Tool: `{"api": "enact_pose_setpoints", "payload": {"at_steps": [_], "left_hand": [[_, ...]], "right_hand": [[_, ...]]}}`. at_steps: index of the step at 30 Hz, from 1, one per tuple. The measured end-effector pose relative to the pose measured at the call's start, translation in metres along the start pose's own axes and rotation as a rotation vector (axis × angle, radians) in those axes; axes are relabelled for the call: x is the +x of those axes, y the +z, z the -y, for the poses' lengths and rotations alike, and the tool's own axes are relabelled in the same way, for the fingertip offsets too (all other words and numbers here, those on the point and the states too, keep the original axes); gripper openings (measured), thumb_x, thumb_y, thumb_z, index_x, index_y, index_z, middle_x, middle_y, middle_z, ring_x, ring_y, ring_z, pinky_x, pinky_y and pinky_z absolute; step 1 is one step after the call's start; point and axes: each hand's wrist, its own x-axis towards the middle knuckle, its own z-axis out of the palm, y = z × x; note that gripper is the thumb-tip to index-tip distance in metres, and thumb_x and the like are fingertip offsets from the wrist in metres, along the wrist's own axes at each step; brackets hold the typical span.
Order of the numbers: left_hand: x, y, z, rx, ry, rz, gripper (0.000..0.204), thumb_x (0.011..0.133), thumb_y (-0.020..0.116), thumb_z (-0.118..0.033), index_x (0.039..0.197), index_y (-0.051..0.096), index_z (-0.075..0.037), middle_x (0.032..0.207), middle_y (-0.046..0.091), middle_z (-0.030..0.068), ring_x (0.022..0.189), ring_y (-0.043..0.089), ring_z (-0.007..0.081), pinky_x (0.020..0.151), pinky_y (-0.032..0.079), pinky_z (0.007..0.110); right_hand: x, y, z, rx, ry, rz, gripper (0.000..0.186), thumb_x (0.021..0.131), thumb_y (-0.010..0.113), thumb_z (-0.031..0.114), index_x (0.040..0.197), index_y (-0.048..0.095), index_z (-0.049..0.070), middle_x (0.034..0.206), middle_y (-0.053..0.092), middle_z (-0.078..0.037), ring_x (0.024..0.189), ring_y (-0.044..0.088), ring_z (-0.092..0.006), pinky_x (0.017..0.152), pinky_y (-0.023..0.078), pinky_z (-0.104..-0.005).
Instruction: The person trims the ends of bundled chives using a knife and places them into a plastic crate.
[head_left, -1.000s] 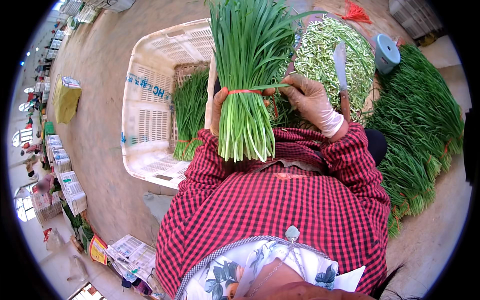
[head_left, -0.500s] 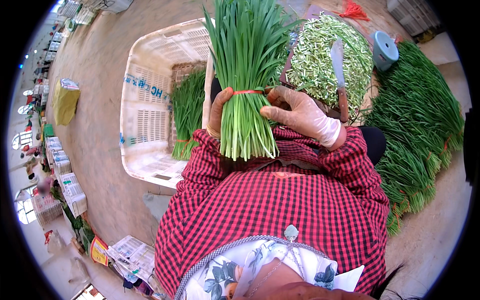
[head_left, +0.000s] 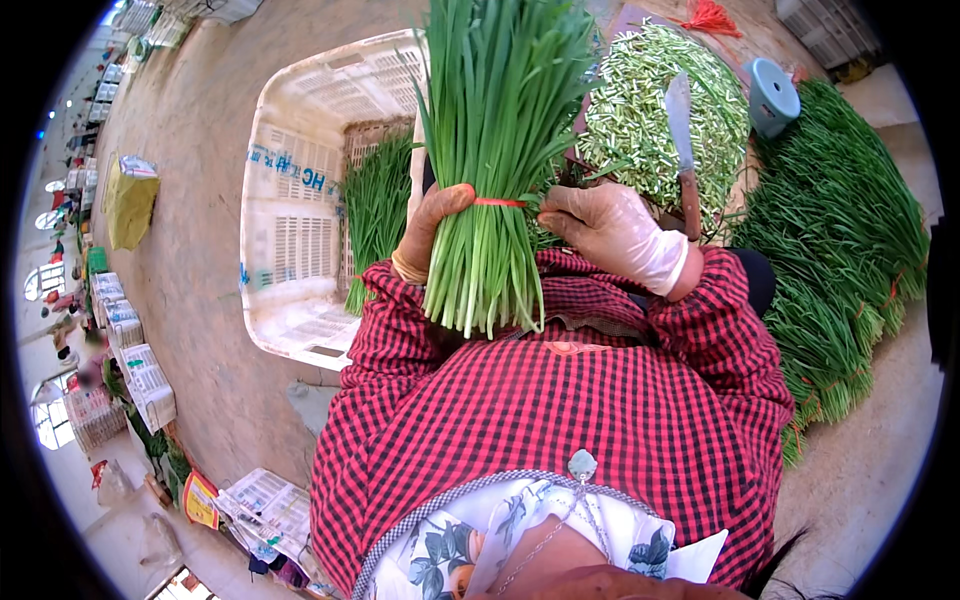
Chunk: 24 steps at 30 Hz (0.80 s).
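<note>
- Garlic chive bunch [head_left: 495, 140]: held up in front of the person's chest, leaves pointing away toward the upper edge, pale stem ends toward the checked jacket [head_left: 540, 430].
- Left hand [head_left: 432, 228]: gloved, grasping the bunch from its left side; thumb lies against the red band [head_left: 500, 203], remaining fingers hidden behind the stems.
- Right hand [head_left: 612, 222]: in a thin, soiled glove, wrist bent inward, thumb and forefinger drawn together at the bunch's right edge, beside the band. Whether a leaf is pinched between them cannot be told.
- Position of bunch: between the two hands, secured by the left, with the right at its flank near band level.
- Left of the bunch: white plastic crate [head_left: 285, 225], with more chives [head_left: 378, 195] inside.
- Right of the bunch, beyond the right hand: heap of trimmed stem pieces [head_left: 630, 115], a wooden-handled knife [head_left: 681, 140] lying on it.
- Farther right: light blue plastic stool [head_left: 773, 97] beside a large pile of banded chives [head_left: 835, 230] on the floor.
</note>
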Motion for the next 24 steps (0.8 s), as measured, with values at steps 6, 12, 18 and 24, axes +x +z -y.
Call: {"api": "enact_pose_setpoints", "payload": {"at_steps": [6, 12, 18, 24], "left_hand": [[-0.005, 0.019, -0.009, -0.022, 0.030, -0.117, 0.055, 0.085, 0.065, -0.031, 0.126, 0.053, 0.004, 0.107, 0.068, 0.0152, 0.088, 0.069, 0.0226, 0.078, 0.058, 0.034], [-0.015, -0.005, -0.029, -0.218, 0.179, -0.155, 0.064, 0.087, 0.062, -0.045, 0.128, 0.052, 0.003, 0.110, 0.066, 0.0196, 0.088, 0.070, 0.0270, 0.075, 0.061, 0.039], [-0.019, -0.010, -0.039, -0.186, 0.424, -0.040, 0.076, 0.091, 0.055, -0.052, 0.142, 0.038, 0.003, 0.124, 0.058, 0.0297, 0.097, 0.068, 0.0273, 0.077, 0.062, 0.035], [-0.020, -0.003, -0.033, -0.102, 0.283, -0.030, 0.083, 0.084, 0.062, -0.053, 0.139, 0.041, 0.005, 0.128, 0.057, 0.0229, 0.103, 0.066, 0.0274, 0.082, 0.060, 0.040]], "right_hand": [[-0.013, -0.019, -0.001, 0.119, 0.038, 0.137, 0.019, 0.091, 0.063, 0.022, 0.094, 0.067, 0.004, 0.075, 0.066, -0.015, 0.068, 0.065, -0.0276, 0.066, 0.051, -0.0352], [-0.062, -0.053, -0.058, -0.022, 0.279, 0.204, 0.019, 0.090, 0.066, 0.021, 0.091, 0.068, 0.002, 0.072, 0.063, -0.009, 0.066, 0.061, -0.0202, 0.065, 0.049, -0.0345], [-0.073, -0.072, -0.104, -0.773, 0.465, 0.080, 0.041, 0.087, 0.066, 0.040, 0.107, 0.067, 0.004, 0.094, 0.068, -0.016, 0.087, 0.067, -0.0351, 0.075, 0.052, -0.0457], [0.019, -0.006, 0.004, 0.237, 0.085, 0.106, 0.068, 0.085, 0.071, 0.048, 0.129, 0.056, -0.001, 0.110, 0.066, -0.017, 0.086, 0.065, -0.0211, 0.079, 0.053, -0.0335]]}}
